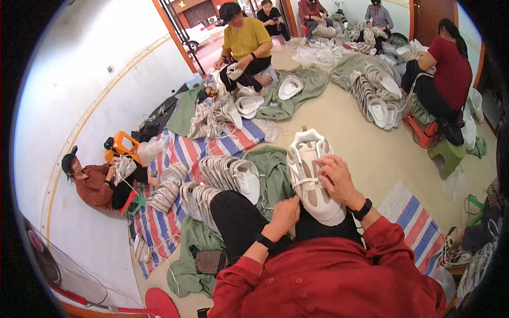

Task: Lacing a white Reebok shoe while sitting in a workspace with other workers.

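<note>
While the room around is busy with seated workers, the person in the red long-sleeved top sits with a white and beige lace-up sports shoe (pixel 310 177) propped on the lap, its sole down on the black trousers (pixel 238 222), heel end toward the body and open collar pointing away toward the middle of the floor. The right hand (pixel 336 180) lies on the shoe's right flank with fingers curled over the lacing, gripping the upper; a black wristband sits on that wrist. The left hand (pixel 286 212) is clenched at the near left edge of the shoe, pinching something thin there, though I cannot tell whether it is a lace or thread; it too wears a black wristband. Just left of the knees, a row of pale shoe uppers (pixel 225 175) stands packed edge to edge on a striped red, white and blue mat (pixel 175 153), with a crumpled green cloth (pixel 270 164) between that row and the held shoe. A small brown patterned pouch (pixel 209 261) lies on more green cloth by the left thigh. Along the left wall a person in a brown top (pixel 95 183) works at another shoe, and near the far side a person in a yellow shirt (pixel 246 42) sits on a stool holding 1 more.
</note>
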### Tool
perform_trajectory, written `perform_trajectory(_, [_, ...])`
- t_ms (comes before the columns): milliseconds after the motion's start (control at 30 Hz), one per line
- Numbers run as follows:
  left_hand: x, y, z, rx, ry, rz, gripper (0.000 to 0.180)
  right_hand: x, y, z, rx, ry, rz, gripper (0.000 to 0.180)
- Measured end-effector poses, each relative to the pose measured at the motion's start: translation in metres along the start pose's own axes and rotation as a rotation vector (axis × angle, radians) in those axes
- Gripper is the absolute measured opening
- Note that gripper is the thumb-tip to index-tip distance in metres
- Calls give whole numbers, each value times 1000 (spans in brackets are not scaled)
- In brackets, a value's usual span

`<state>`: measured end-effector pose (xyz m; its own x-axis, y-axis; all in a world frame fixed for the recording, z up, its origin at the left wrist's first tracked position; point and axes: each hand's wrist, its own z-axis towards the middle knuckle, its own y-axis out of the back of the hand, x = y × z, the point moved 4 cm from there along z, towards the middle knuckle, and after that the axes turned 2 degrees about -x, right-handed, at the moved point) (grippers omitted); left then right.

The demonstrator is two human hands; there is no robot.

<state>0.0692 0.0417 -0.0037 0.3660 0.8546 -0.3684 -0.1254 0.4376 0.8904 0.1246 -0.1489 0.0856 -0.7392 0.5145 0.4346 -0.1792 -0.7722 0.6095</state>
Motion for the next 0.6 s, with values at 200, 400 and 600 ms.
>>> perform_trajectory(200, [18,-3,-12,352,22,61,28,2,4,0,8,3,-27,16])
perform_trajectory(400, [-12,60,18,-258,-52,-202,32,0,6,0,31,6,-54,14])
perform_trajectory(600, [-40,79,45,-340,-156,-218,37,-2,2,-1,32,27,-69,14])
